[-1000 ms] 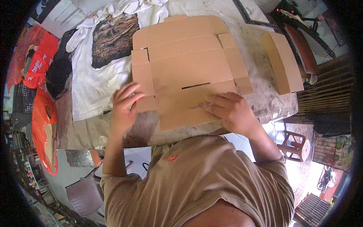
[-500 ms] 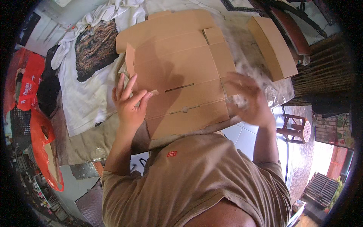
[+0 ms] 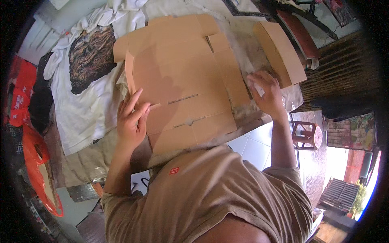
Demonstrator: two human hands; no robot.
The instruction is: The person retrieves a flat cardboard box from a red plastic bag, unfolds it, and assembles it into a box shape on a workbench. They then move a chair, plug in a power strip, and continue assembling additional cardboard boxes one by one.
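A flat, unfolded brown cardboard box lies in front of me, with fold lines, two slots and a small round cutout near its front edge. My left hand is at its left edge, thumb and forefinger pinching a small side flap. Farther up that edge, another narrow flap stands raised. Just off the box's right edge is my right hand, holding nothing, its fingers bent and the thumb apart from them.
A folded cardboard piece lies at the far right. At the left are a white printed shirt and an orange plastic bag. Tiled floor and a reddish-brown stool show beyond the table's right side.
My right hand has moved up beside the box's right edge, no longer blurred. My left hand stays at the left flap. The whole view has shifted slightly.
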